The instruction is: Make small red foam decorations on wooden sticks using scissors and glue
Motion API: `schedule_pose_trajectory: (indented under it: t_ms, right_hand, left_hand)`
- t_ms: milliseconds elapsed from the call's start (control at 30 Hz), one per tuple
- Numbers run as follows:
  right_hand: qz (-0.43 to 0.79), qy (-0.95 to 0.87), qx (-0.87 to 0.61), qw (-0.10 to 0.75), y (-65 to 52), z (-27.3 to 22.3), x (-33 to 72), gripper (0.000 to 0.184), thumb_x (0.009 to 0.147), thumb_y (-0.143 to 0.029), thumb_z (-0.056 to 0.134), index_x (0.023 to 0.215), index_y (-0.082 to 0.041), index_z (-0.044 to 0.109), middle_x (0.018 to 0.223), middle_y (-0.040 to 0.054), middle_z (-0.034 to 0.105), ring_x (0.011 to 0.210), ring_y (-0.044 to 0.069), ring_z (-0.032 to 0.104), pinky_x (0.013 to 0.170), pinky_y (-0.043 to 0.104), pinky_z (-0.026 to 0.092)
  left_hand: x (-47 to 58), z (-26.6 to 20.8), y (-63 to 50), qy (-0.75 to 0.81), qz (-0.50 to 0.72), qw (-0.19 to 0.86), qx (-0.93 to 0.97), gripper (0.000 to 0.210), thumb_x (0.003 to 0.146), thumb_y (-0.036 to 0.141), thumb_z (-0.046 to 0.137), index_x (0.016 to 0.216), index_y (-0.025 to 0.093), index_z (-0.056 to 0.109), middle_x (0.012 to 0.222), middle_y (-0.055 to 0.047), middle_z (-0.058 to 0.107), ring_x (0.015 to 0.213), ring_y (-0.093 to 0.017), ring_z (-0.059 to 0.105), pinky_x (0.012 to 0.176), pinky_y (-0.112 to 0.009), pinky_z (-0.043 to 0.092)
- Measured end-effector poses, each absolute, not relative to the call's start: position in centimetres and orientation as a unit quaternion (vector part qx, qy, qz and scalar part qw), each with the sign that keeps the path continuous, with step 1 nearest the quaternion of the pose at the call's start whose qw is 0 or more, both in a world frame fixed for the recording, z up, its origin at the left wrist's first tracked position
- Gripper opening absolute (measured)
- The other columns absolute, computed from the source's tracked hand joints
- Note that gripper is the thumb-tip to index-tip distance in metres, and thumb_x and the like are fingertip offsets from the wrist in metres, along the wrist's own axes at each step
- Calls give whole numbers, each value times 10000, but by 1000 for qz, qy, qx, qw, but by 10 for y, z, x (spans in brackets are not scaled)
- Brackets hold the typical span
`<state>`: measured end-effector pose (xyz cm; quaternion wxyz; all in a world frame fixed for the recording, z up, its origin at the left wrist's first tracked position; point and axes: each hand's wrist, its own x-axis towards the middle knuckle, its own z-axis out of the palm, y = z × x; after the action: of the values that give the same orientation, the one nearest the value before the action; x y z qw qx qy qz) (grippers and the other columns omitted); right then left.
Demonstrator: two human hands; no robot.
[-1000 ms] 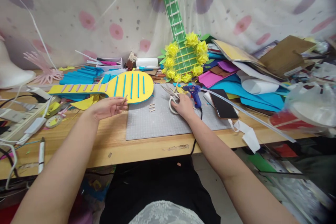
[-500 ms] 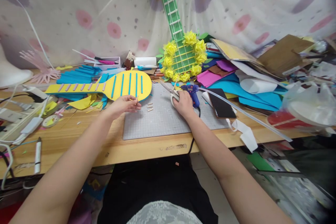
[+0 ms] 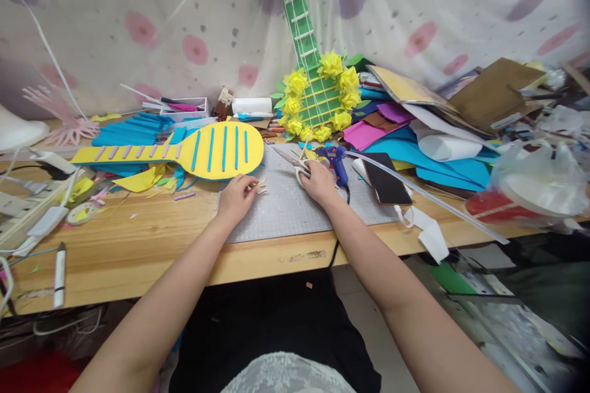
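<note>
My left hand point(image 3: 236, 198) is on the left part of the grey cutting mat point(image 3: 286, 221). Its fingers are pinched together at several short pale sticks point(image 3: 262, 186); exactly which of them it grips is hard to see. My right hand point(image 3: 319, 182) is closed round the handles of scissors point(image 3: 291, 161), whose blades point to the back left. Just behind the left hand lies a yellow paper guitar shape point(image 3: 216, 163) with blue and lilac strips. A blue glue gun point(image 3: 338, 166) rests right beside the right hand.
A green paper guitar point(image 3: 302, 31) with yellow flowers leans on the curtain. To the right are a phone point(image 3: 386, 179), a long glue stick point(image 3: 433, 199), coloured paper point(image 3: 442, 159) and a bagged tub point(image 3: 530, 196). A marker point(image 3: 59, 276) and power strip point(image 3: 27, 202) lie at left.
My left hand has moved right and slightly down, from beside the yellow guitar to the short sticks. My right hand stays on the scissors. The view has shifted slightly.
</note>
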<state>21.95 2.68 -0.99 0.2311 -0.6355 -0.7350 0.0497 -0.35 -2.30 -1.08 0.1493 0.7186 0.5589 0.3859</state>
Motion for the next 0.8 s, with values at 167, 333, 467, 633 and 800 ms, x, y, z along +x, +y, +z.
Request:
schedule_pose_trajectory:
  t_ms: [167, 333, 467, 633, 800]
  right_hand:
    - [60, -725, -645, 233, 27, -10, 218, 248, 779, -266, 473, 975, -148, 567, 988, 102, 625, 940, 219, 556, 781, 297, 401]
    - [37, -716, -661, 221, 27, -11, 218, 253, 784, -259, 463, 971, -130, 574, 990, 129, 623, 940, 228, 554, 798, 313, 403]
    - [-3, -700, -690, 186, 25, -7, 216, 263, 781, -247, 469, 935, -90, 613, 967, 171, 629, 921, 258, 562, 802, 335, 405]
    - [-7, -713, -694, 103, 28, 3, 215, 270, 774, -279, 493, 887, -101, 662, 910, 175, 652, 844, 267, 598, 715, 335, 428]
    - [-18, -739, -673, 6, 40, 22, 217, 307, 734, -326, 568, 892, -87, 678, 888, 193, 656, 841, 276, 607, 675, 328, 428]
  left_hand:
    - [-3, -14, -19, 543, 502, 333, 585, 239, 761, 347, 524, 931, 192, 587, 816, -43, 593, 675, -133, 535, 541, -244, 441]
    - [-1, -9, -16, 472, 557, 487, 480, 315, 721, 366, 561, 980, 187, 573, 723, 4, 485, 585, -88, 458, 458, -209, 431]
    - [0, -5, -18, 435, 570, 525, 459, 258, 702, 363, 597, 889, 202, 523, 771, 15, 463, 576, -67, 463, 439, -189, 431]
    - [-2, -9, -22, 458, 573, 458, 502, 232, 694, 350, 611, 814, 190, 494, 804, -14, 493, 710, -115, 533, 489, -204, 467]
    - [-12, -15, -23, 497, 578, 366, 533, 168, 688, 305, 614, 780, 181, 547, 818, -24, 522, 571, -72, 463, 474, -201, 408]
